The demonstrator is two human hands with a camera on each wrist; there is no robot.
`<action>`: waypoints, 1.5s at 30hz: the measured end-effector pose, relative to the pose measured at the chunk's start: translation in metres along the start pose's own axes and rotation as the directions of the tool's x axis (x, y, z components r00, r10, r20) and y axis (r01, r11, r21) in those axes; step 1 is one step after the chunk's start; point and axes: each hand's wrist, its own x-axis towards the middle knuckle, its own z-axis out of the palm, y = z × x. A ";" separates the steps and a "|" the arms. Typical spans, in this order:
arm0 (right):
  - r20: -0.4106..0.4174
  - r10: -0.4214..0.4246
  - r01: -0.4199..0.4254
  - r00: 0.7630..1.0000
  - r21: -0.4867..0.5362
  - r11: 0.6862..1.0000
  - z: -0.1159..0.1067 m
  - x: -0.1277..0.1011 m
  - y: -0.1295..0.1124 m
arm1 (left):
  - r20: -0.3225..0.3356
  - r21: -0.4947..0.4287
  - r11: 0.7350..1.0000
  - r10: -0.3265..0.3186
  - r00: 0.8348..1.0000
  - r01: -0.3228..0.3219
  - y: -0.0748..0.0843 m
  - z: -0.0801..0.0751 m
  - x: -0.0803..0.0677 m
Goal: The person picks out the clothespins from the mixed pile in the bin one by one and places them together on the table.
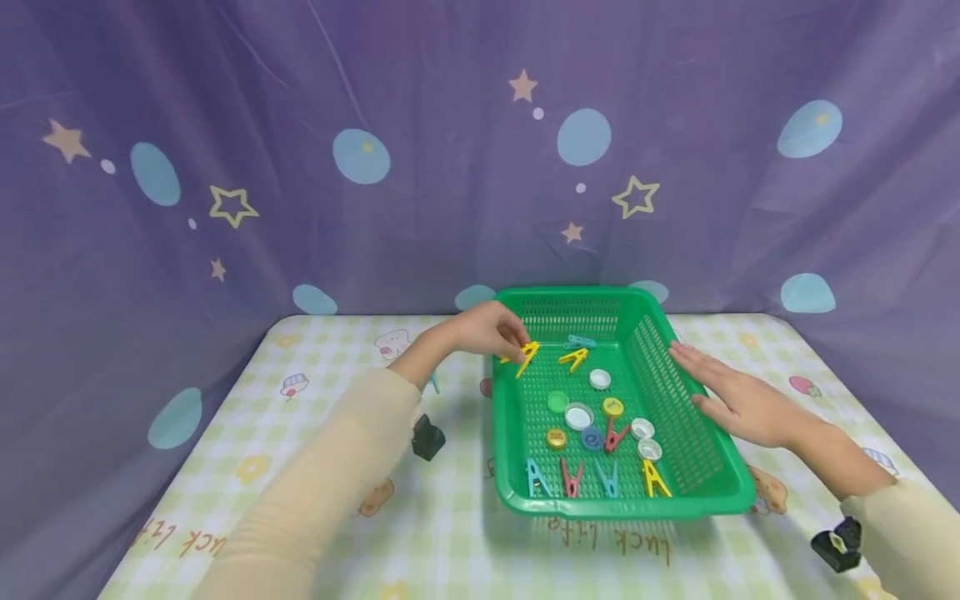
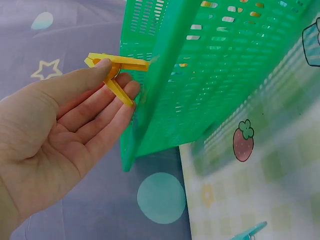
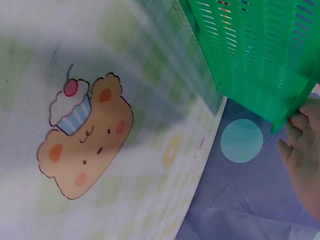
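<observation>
- Checked tablecloth with cartoon prints under everything, purple star-printed curtain behind.
- Green plastic basket right of centre on the cloth, perforated walls all round.
- Right hand laid flat on the basket's right rim, fingers straight, gripping nothing.
- Left hand at the basket's left rim, thumb and fingers pinching a yellow clothespin right at the rim's edge.
- Inside the basket: four pegs clipped upright along the near wall, a red peg among loose bottle caps, a second yellow peg and a blue one toward the far end.
- Two black clips on the cloth: one beside the left forearm, one by the right wrist.
- Left wrist view only: clothespin mouth against the basket wall, strawberry print below.
- Right wrist view only: bear-and-cupcake print; fingertips at the basket's corner, contents hidden.
</observation>
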 end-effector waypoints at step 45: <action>0.067 -0.038 0.044 0.997 -0.084 0.995 -0.014 0.005 0.000 | -0.117 -0.263 0.960 -0.133 0.984 0.099 -0.052 -0.004 -0.054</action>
